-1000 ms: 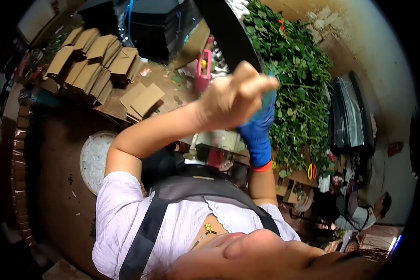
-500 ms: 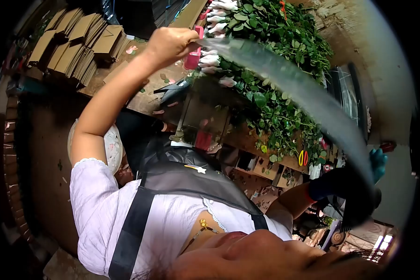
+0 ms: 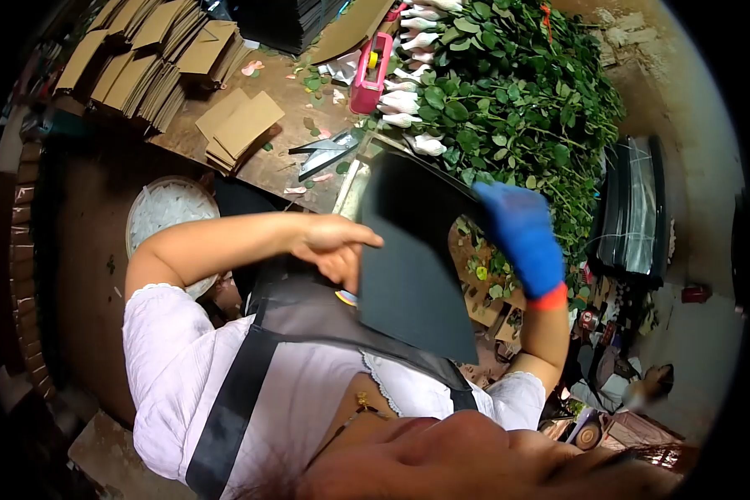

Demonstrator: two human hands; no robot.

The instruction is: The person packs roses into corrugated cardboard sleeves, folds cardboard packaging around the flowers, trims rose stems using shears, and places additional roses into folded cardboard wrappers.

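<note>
A dark flexible sheet, curved and partly blurred, hangs in front of the apron. My bare left hand is at its left edge, index finger stretched over the surface and the other fingers curled at the edge. At the sheet's upper right end, my right hand, in a blue glove with an orange cuff, has its fingers closed on it. Behind the sheet, white-wrapped flower heads line the left side of a large heap of leafy green stems.
Cardboard stacks and loose cardboard pieces lie on the table. A pink tape dispenser and scissors are near the flowers. A round white-filled basket stands at left. Another person is at lower right.
My right hand has come back from the far right toward the flowers. My left hand has moved down toward the apron. The sheet, stretched wide before, now hangs bent between the hands.
</note>
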